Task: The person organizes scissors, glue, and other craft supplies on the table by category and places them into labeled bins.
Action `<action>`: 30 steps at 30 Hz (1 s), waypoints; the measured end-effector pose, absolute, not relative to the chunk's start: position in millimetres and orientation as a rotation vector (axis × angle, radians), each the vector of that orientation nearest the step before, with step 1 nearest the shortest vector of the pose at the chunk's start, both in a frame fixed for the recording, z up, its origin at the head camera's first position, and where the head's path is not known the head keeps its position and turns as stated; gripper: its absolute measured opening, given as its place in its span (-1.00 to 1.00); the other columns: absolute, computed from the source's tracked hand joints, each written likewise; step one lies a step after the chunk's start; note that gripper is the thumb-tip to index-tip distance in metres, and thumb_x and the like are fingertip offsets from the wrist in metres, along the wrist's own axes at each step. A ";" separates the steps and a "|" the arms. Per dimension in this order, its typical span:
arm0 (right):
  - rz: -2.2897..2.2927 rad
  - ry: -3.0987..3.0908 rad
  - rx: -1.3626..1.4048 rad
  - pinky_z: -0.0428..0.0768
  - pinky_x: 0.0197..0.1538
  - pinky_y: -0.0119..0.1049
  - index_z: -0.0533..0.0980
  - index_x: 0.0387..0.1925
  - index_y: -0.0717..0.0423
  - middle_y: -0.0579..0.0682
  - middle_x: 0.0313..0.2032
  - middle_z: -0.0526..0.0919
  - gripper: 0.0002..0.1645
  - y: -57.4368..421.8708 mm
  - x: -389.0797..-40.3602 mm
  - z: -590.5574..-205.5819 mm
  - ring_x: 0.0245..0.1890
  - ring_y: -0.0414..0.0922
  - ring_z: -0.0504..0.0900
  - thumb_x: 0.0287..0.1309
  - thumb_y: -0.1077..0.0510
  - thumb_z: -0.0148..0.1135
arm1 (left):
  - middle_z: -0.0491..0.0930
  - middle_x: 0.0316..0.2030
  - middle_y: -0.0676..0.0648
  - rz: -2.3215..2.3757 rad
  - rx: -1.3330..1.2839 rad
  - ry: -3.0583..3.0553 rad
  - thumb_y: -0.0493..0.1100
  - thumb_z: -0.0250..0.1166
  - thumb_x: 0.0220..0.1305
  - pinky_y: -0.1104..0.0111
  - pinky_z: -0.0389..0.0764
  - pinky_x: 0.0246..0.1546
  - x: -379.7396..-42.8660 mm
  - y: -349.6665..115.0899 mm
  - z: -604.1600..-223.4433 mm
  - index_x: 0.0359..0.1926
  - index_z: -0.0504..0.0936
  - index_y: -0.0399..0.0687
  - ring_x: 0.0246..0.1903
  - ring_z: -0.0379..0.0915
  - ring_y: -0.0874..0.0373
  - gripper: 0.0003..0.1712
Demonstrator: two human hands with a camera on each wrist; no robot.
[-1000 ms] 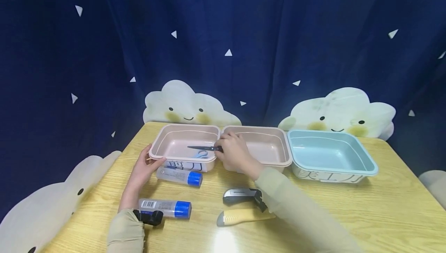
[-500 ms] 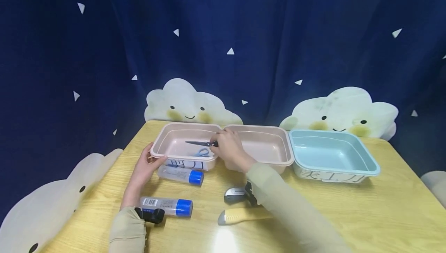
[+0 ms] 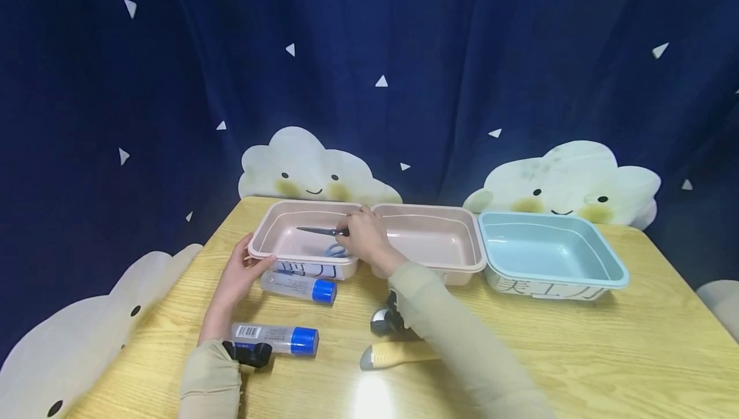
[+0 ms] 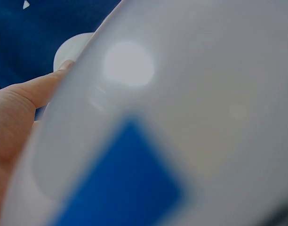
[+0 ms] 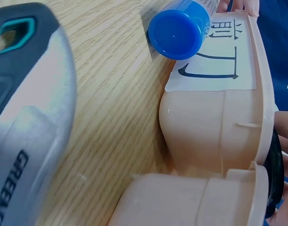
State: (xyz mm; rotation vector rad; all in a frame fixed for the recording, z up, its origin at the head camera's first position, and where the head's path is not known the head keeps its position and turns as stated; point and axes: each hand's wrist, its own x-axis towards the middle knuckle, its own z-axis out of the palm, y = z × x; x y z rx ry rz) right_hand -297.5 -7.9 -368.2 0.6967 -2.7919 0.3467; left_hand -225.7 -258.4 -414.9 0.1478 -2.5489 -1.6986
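My right hand (image 3: 369,238) pinches a pair of black-handled scissors (image 3: 315,231) over the left pink bin (image 3: 306,257), blades pointing left. In the right wrist view, a black handle loop (image 5: 275,172) shows between my fingers beside the bin's rim. Inside that bin lies a second pair of scissors with light blue handles (image 3: 335,250), partly behind my right hand. At the bin's front left corner, my left hand (image 3: 237,278) grips it, thumb on the front rim and fingers along the side. A label with handwritten characters (image 3: 312,270) covers the bin's front.
A second pink bin (image 3: 430,265) and a light blue bin (image 3: 554,278) stand in a row to the right. Two clear glue bottles with blue caps (image 3: 325,291) lie near my left arm. A silver-and-black utility knife (image 3: 378,323) and a yellow one (image 3: 398,354) lie partly under my right arm.
My right hand has moved left with the black-handled scissors, from over the two bins' shared edge further over the left bin. My left hand keeps its place on the bin's corner.
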 end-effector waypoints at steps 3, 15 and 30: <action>0.351 -2.802 0.678 0.34 -0.02 -0.13 0.65 -0.26 -0.18 -0.16 -0.15 0.63 -0.76 -12.0 -300.0 -369.2 -0.09 -0.12 0.43 0.00 -0.09 0.25 | 0.09 0.30 -0.25 -1.690 0.148 -2.554 0.03 0.26 0.15 -0.03 0.19 0.20 -226.2 -259.1 -413.9 0.42 -0.18 0.03 0.23 0.13 -0.18 -0.01; 0.358 -2.791 0.706 0.36 0.07 -0.18 0.66 -0.30 -0.21 -0.18 -0.23 0.64 -0.77 -31.0 -305.9 -370.7 -0.05 -0.09 0.47 -0.03 -0.11 0.27 | 0.11 0.29 -0.29 -1.703 0.119 -2.528 -0.02 0.26 0.16 0.00 0.22 0.19 -228.7 -260.0 -416.5 0.41 -0.15 -0.03 0.21 0.15 -0.21 -0.03; 0.467 -2.767 0.731 0.35 0.06 -0.15 0.66 -0.27 -0.17 -0.22 -0.22 0.68 -0.76 -39.7 -305.3 -373.9 -0.08 -0.14 0.54 -0.02 -0.08 0.29 | 0.08 0.31 -0.27 -1.688 0.165 -2.560 0.03 0.26 0.15 -0.02 0.22 0.19 -228.8 -259.8 -418.2 0.42 -0.20 0.02 0.23 0.13 -0.19 0.01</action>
